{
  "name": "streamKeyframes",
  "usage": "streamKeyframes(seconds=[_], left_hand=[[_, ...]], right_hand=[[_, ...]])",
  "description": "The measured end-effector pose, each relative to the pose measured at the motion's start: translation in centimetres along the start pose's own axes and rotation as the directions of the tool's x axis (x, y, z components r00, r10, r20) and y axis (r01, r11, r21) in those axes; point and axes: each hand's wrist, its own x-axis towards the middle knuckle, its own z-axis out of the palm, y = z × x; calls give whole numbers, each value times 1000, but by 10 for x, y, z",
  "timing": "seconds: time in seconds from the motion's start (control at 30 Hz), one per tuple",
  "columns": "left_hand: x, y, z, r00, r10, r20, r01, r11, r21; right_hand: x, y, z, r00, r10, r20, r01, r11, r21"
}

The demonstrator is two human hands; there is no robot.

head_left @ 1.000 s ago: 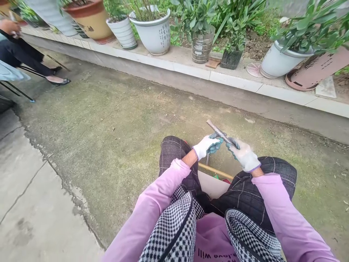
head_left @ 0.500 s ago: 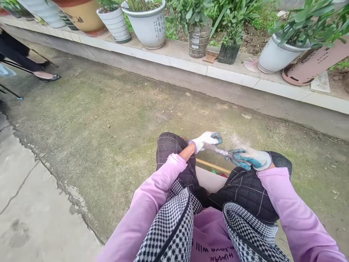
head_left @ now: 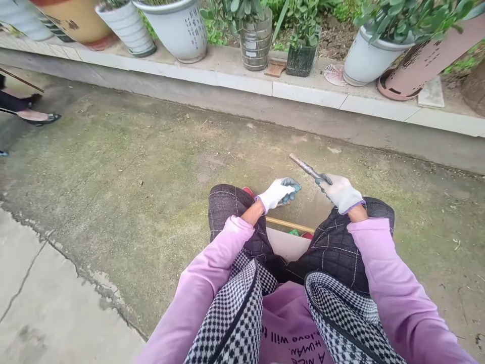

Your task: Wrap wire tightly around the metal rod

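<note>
My right hand [head_left: 341, 192], in a white glove with blue-grey coated fingers, is closed around one end of a thin metal rod [head_left: 307, 168]. Coils like wound wire run along the rod's middle. Its free end points up and to the left, over the ground. My left hand [head_left: 279, 193], gloved the same way, is closed with its fingers curled, just above my left knee. A small brownish bit shows under those fingers, too little to name. The rod and my left hand are apart.
Between my legs are a yellowish wooden bar [head_left: 290, 223] and a pale flat surface [head_left: 288, 246]. A raised ledge [head_left: 242, 82] carries several potted plants, among them a white pot [head_left: 178, 30]. Another person's shoe [head_left: 41, 120] shows at the far left.
My hands have moved apart. The rod, earlier low between both hands, is now raised in my right hand with its free end up. The view has shifted slightly right.
</note>
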Motion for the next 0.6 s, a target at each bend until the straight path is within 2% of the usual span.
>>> streamKeyframes(seconds=[0.03,0.1,0.17,0.23,0.3,0.33,0.4,0.43,0.47,0.5,0.53,0.6], left_hand=[[1,0,0,1000,8,-7,-8,1000,-14],[2,1,1,1000,27,-5,-28,999,-26],[4,1,3,1000,29,1,-29,999,-26],[5,3,4,1000,19,-14,-19,1000,-16],[4,6,4,998,38,-41,-37,999,8],[3,8,2,997,65,-51,-63,997,42],[1,15,-2,992,121,-39,-114,980,162],[1,20,-6,990,140,-27,-130,965,228],[0,25,-9,989,149,-18,-138,952,271],[1,31,-12,988,156,-12,-145,942,303],[2,37,-15,987,162,-4,-152,936,317],[9,54,-19,982,185,27,-183,920,347]], right_hand=[[-4,-1,0,1000,1,5,-2,980,198],[-13,-3,-3,996,-56,68,10,839,543],[-23,-2,-8,977,-160,141,7,686,728],[-31,1,-15,942,-260,213,-7,618,786],[-35,4,-20,861,-365,355,-29,662,749],[-35,6,-21,794,-408,450,-29,715,699],[-34,8,-21,652,-424,629,7,833,554],[-32,9,-20,614,-393,684,40,881,471],[-29,8,-19,611,-343,713,75,922,379],[-24,7,-19,644,-278,713,110,955,274],[-18,6,-19,700,-208,683,141,978,153],[-1,1,-25,839,-119,531,189,979,-79]])
